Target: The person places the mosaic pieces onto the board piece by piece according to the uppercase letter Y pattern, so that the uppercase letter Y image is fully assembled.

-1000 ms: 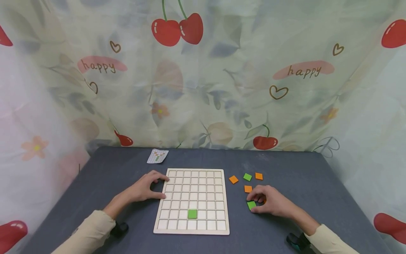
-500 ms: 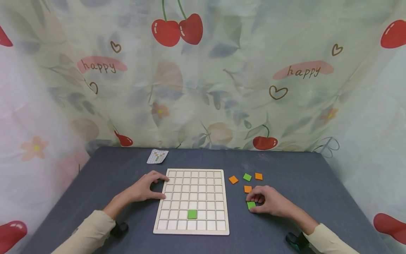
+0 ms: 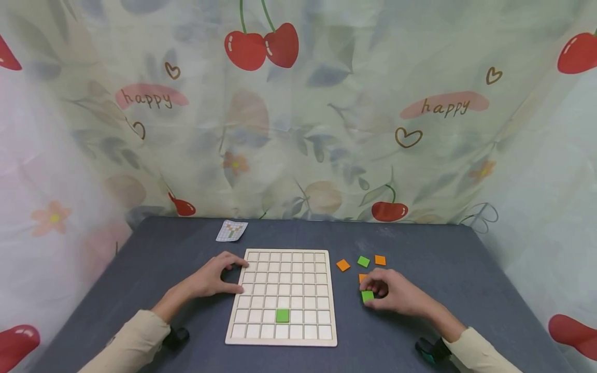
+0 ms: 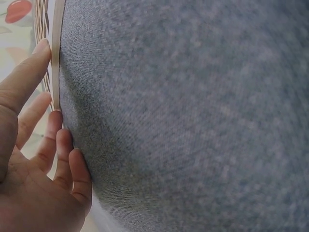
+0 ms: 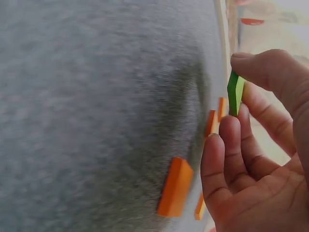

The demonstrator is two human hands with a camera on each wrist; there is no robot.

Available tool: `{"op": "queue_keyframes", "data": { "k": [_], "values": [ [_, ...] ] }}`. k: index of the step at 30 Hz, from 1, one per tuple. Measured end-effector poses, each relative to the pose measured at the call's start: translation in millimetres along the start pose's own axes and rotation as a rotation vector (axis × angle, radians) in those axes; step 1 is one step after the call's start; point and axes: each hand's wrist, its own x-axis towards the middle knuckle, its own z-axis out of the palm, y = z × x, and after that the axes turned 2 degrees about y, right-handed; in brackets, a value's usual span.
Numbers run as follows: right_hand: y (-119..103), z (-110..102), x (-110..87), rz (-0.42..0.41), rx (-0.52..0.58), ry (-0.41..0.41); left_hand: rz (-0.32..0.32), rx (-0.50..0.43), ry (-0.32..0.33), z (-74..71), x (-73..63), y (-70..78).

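Observation:
My right hand (image 3: 402, 293) pinches a green square tile (image 5: 236, 92) between thumb and fingertips, to the right of a pale gridded board (image 3: 281, 342). The right wrist view shows this tile tilted and clear of the cloth. At the board's left edge, my left hand (image 3: 210, 275) touches the frame with thumb and index finger, its other fingers loosely bent in the left wrist view. One green tile (image 3: 282, 315) lies in a cell of the board's second row from the front. Beyond the right hand, an orange tile (image 3: 362, 278) is partly hidden by the fingers.
Right of the board's far part lie an orange tile (image 3: 343, 265), a green tile (image 3: 364, 261) and another orange tile (image 3: 380, 260). Close under the right hand sits an orange tile (image 5: 175, 188). A small card with a coloured grid pattern (image 3: 231, 230) lies at the back left.
My right hand, with the green tile pinched in it, has shifted slightly left and away from me. The left hand and the board hold their places.

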Motion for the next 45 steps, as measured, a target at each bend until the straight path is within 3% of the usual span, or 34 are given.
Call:
{"op": "queue_keyframes", "data": {
  "k": [16,25,32,38,45],
  "values": [
    [-3,-3,6.0,-0.060,0.112,0.071,0.000,0.017,0.000,1.1,1.0,-0.9],
    [-6,9,16.6,-0.053,0.181,0.041,0.005,0.009,-0.011,0.6,1.9,0.2],
    [-16,24,29.5,-0.110,0.206,0.010,0.008,0.007,-0.014,0.1,1.6,0.0],
    [-26,35,40.3,-0.106,0.267,-0.004,0.012,-0.005,-0.022,1.2,2.1,1.0],
    [-35,46,51.9,-0.113,0.269,-0.019,0.008,-0.001,-0.016,0.0,0.7,0.0]
  ]
}}
